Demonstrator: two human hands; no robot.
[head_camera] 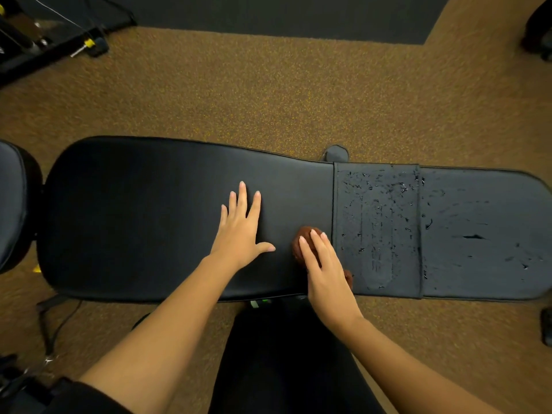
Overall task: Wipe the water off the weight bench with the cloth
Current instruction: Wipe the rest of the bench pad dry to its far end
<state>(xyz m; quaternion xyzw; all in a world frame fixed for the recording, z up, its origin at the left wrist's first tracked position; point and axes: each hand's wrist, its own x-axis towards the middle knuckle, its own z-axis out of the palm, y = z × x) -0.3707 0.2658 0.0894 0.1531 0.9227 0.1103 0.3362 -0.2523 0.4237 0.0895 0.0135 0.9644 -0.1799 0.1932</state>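
The right hand (324, 271) presses flat on a bunched brown cloth (304, 245), fingers together and laid over it, so the cloth bulges out past the fingertips and peeks out by the thumb side. The left hand (242, 227) rests palm down beside it, all 5 fingers spread wide, holding nothing. Both sit on the dry stretch of the black weight bench (134, 219). Just right of the cloth, water droplets (379, 210) bead across the bench's far section, above speckled brown carpet (239, 94).
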